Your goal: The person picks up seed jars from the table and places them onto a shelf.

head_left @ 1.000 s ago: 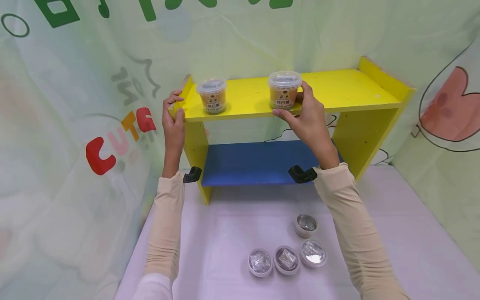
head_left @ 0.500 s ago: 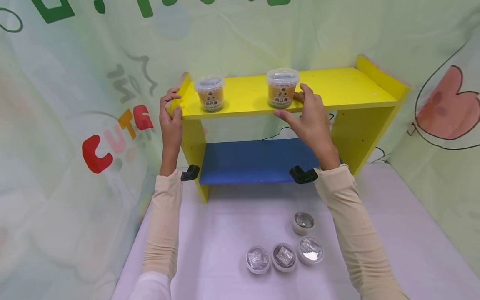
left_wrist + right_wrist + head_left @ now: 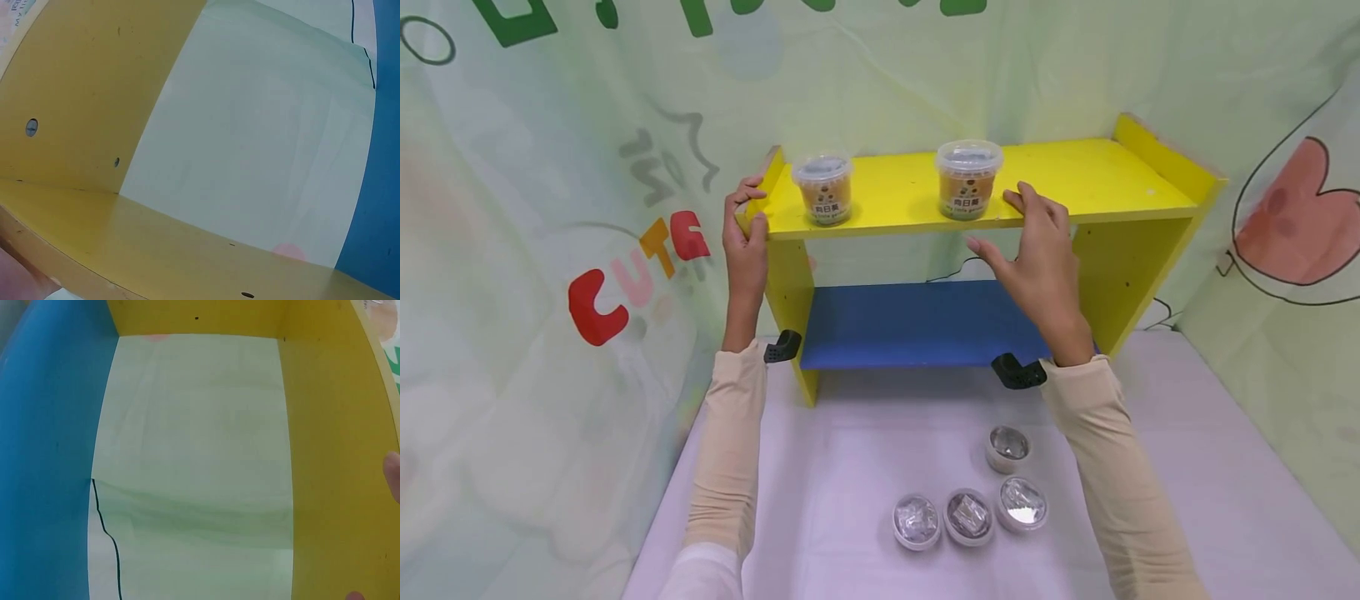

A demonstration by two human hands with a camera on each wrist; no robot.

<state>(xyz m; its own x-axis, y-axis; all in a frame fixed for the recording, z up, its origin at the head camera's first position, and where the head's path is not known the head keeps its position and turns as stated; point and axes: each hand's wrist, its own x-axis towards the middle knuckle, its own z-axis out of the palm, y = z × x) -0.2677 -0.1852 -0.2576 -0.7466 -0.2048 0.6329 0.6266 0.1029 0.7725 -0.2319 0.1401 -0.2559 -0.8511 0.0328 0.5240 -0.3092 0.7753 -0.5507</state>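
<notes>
Cup (image 3: 969, 178) on the right stands upright on the yellow shelf (image 3: 1075, 179), just left of my right hand (image 3: 1037, 258), apart from my fingers. That hand is released, fingers loose, fingertips over the shelf's front edge beside the cup. My left hand (image 3: 745, 242) grips the shelf's left end, near the second cup (image 3: 823, 189). Four small tubs (image 3: 970, 504) sit on the table below

Long beige sleeves (image 3: 730, 450), black wrist cameras (image 3: 1017, 372).
</notes>
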